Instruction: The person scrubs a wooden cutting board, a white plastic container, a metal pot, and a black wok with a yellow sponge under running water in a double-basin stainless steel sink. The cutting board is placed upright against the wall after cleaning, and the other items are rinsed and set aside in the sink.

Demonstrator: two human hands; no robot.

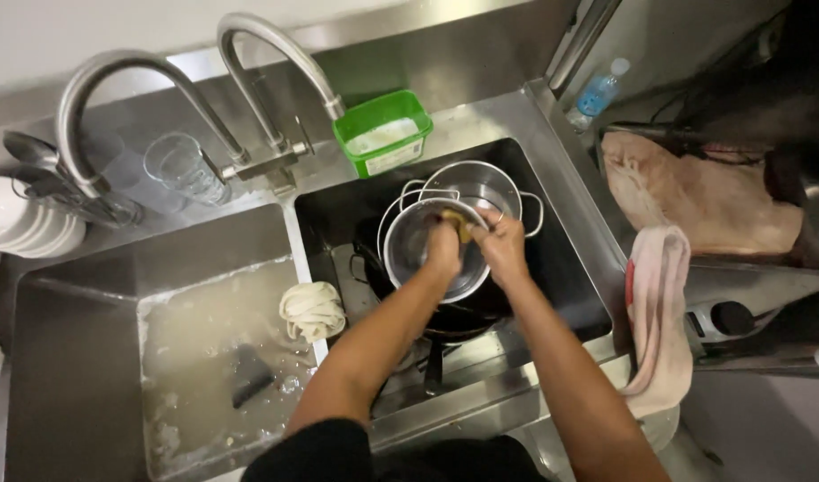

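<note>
While both hands are being held over the right basin of the steel sink [566, 210], a small steel bowl [427, 254] is being gripped and scrubbed. The left hand [443, 245] is being kept inside the bowl, fingers curled tight and pressed together on a yellowish scrub pad [461, 225]. The right hand [501, 245] is being closed over the bowl's far rim, fingers bent and lying close together; a ring is being worn on one of them. The bowl is being shown as round, shiny and wet, with a thin rolled rim. It is being tilted, its open mouth turned up and toward the person. No long axis can be made out, the shape being circular. It is being held above a dark pan [445, 326], just in front of a larger two-handled steel pot [481, 186]. In the left basin, cloudy water is being held; a pale wrung cloth [312, 310] is lying on the divider.
</note>
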